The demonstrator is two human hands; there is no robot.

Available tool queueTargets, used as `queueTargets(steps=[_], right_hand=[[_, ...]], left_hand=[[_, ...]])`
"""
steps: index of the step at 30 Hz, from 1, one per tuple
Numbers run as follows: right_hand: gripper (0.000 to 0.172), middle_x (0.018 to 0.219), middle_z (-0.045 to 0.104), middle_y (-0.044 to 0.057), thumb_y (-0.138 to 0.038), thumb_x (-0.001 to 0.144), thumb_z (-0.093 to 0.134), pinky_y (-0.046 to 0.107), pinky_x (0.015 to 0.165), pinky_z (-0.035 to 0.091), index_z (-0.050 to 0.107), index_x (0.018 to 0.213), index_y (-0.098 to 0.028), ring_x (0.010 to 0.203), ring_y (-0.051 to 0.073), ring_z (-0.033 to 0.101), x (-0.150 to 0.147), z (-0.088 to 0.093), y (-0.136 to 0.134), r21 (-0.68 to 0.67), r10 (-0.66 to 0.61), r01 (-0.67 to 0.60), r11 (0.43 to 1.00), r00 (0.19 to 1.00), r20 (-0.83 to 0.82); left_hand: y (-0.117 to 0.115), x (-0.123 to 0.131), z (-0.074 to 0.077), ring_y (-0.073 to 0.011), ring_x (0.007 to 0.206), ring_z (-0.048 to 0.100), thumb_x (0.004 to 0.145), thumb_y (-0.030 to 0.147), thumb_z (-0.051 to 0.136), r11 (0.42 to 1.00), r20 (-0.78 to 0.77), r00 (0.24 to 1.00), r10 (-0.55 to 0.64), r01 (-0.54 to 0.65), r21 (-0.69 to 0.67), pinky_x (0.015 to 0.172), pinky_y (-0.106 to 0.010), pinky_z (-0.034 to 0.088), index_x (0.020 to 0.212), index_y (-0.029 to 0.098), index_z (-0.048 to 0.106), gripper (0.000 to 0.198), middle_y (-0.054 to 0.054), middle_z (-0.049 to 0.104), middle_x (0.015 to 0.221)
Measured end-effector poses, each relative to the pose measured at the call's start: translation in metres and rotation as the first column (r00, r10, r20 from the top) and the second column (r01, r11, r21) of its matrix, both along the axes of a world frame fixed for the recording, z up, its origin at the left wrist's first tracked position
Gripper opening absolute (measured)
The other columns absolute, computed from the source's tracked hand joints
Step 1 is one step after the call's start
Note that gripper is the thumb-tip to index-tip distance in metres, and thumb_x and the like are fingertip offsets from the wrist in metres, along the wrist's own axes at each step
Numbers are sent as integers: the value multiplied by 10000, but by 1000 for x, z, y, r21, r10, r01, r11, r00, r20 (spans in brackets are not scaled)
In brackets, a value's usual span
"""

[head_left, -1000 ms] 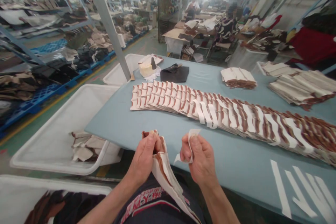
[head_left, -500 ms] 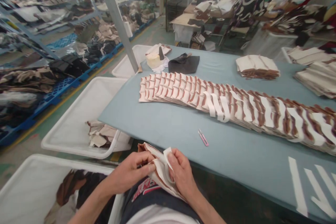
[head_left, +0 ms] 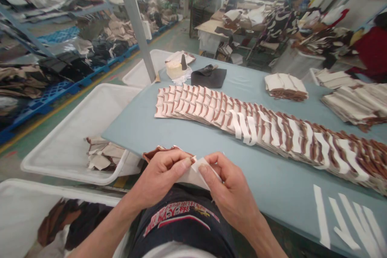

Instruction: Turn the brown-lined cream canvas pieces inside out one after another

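Note:
My left hand (head_left: 163,177) pinches the edge of a brown-and-cream fabric piece (head_left: 154,153) at the near table edge. Closed on a short white strip (head_left: 202,164), my right hand (head_left: 231,179) brings it against that same edge. The fingertips of both hands almost meet there, and they cover part of the piece. Beyond them, a long overlapping row of similar cream-and-brown pieces (head_left: 193,105) crosses the table, with several white strips (head_left: 273,131) laid over it. More loose white strips (head_left: 322,215) lie at the near right.
The blue-green table (head_left: 136,129) spreads ahead of me. On it are a black cloth (head_left: 208,77), a cream roll (head_left: 173,69) and a stack of pieces (head_left: 286,86). White bins (head_left: 75,129) stand at the left, beside a metal post (head_left: 136,24). A co-worker (head_left: 279,20) sits farther back.
Both hands have risen and moved toward the table edge with the fabric piece, which is now stretched sideways. My right hand now hides most of the pink thread snips.

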State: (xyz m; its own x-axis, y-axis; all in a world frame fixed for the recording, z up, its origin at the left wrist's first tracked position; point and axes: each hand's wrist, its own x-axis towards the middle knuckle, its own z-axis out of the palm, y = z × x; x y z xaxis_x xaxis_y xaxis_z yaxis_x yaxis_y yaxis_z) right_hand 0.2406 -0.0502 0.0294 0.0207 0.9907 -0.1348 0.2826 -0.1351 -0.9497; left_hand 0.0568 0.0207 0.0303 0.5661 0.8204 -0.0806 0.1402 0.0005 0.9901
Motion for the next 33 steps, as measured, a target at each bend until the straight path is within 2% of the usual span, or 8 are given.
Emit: queueTargets(steps=[5,9,12,17,22,26,29,33], right_hand=[[325,611,558,-40,-512,1003,522,225,489,319,557,884,-212,523,115,460,5,-4,5,-43,-42,42,998,999,-4],[319,616,568,-46,-521,979,540,215,474,332,545,868,-221,512,113,476,13,0,8,-117,-28,20,993,998,-62],[303,618,557,-51,-490,975,554,214,482,338,545,832,-224,530,114,482,18,4,10,-110,-26,26,994,1000,-1],[272,626,549,-52,-441,973,558,223,519,352,555,806,-227,563,122,500,24,8,15,-64,16,-7,998,989,145],[248,670,609,-29,-426,964,542,243,543,344,552,808,-233,586,145,524,26,11,24,-43,20,-9,999,964,266],[274,686,654,-9,-440,976,519,266,584,349,554,797,-235,622,171,558,26,13,30,-4,16,-15,1000,923,385],[261,678,661,-5,-429,975,517,276,592,336,552,804,-235,613,177,563,26,13,33,34,6,-25,999,885,466],[233,679,662,-4,-404,970,527,277,601,325,552,812,-234,627,185,586,24,13,37,21,18,-33,999,853,521]], left_hand=[[4,17,-1,-103,584,422,896,484,644,983,84,995,53,-37,-178,554,-219,350,714,121,674,408,0,574,679],[10,23,-2,-101,583,390,827,503,685,967,66,997,26,-8,-256,540,-216,314,647,130,633,418,10,517,638],[14,25,0,-103,576,361,802,510,678,953,31,999,-14,23,-302,523,-218,282,594,151,563,431,25,449,597],[20,29,-2,-104,577,321,847,470,613,964,18,999,-35,39,-262,531,-230,266,540,183,431,457,35,380,583],[21,33,-2,-111,597,339,838,428,593,972,11,1000,-15,17,-234,548,-233,288,545,184,443,410,31,399,600],[21,35,-4,-106,572,307,817,437,588,967,1,999,42,-41,-250,533,-241,256,558,189,459,381,49,367,578],[20,37,-7,-104,569,312,810,439,590,964,-2,996,91,-89,-250,536,-245,255,555,193,448,381,53,364,571],[20,39,-12,-98,560,306,813,424,599,950,23,991,129,-117,-291,527,-244,253,557,191,446,378,57,365,569]])
